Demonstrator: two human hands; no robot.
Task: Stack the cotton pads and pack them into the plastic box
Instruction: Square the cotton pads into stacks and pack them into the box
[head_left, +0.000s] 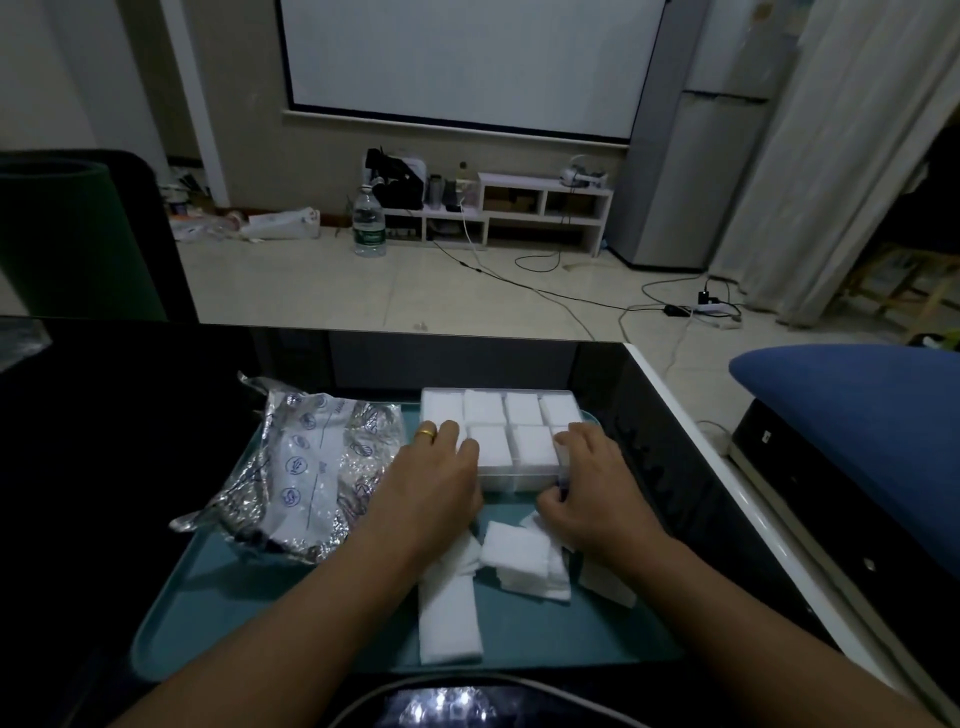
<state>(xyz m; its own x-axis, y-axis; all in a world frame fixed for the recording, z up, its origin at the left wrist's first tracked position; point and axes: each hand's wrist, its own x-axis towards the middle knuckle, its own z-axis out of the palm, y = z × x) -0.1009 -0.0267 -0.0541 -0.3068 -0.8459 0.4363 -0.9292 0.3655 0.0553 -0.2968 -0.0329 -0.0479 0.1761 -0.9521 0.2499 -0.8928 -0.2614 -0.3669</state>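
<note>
A clear plastic box (514, 480) sits at the far side of a teal tray (291, 587), filled with stacks of white cotton pads (524, 410). My left hand (436, 483), with a gold ring, rests on the box's near left corner, fingers laid over the pads. At the near right corner my right hand (582, 478) has its fingers on the box's top and its thumb curled at the box's front edge. Loose cotton pads (519, 556) lie on the tray under my wrists, and a long stack (449, 618) lies nearer to me.
A crumpled silvery wrapper (301, 467) lies on the tray's left part. The tray sits on a dark glossy table (130, 415) whose white right edge (691, 415) runs toward me. A blue cushion (857, 415) is at the right. A dark round object (447, 701) sits at the table's near edge.
</note>
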